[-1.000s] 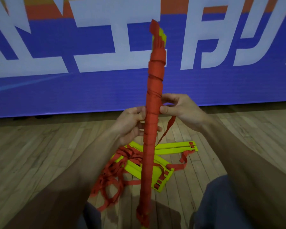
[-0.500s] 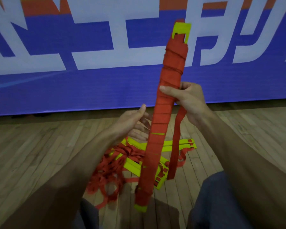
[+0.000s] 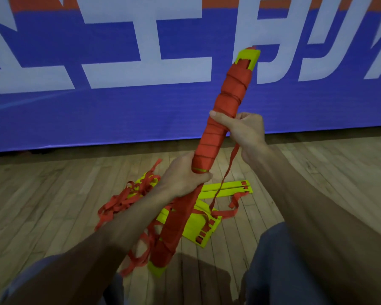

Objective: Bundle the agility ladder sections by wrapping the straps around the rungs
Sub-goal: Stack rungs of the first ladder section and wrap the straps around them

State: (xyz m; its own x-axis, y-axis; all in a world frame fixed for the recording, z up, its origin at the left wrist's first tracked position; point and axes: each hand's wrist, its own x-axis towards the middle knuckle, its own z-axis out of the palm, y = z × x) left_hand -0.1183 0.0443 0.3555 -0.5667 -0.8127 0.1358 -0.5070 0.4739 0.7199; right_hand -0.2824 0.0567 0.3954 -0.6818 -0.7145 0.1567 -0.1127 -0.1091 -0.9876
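Observation:
A long bundle of yellow ladder rungs [image 3: 227,97], wound almost end to end in red strap, tilts up to the right in front of me. My left hand [image 3: 180,175] grips it round the middle. Higher up, my right hand [image 3: 244,130] holds the bundle with the thumb across the wrap. A loose end of red strap [image 3: 226,175] hangs from the right hand down toward the floor. Yellow tips show at both ends of the bundle.
Several loose yellow rungs [image 3: 227,188] and a tangle of red straps [image 3: 121,201] lie on the wooden floor [image 3: 42,194] below the bundle. A blue banner wall [image 3: 97,111] stands behind. My knees in dark trousers [image 3: 279,260] frame the bottom.
The bundle has tipped from upright to leaning right. My left hand let go, then gripped it again lower down. My right hand rose along the bundle, drawing the strap end taut.

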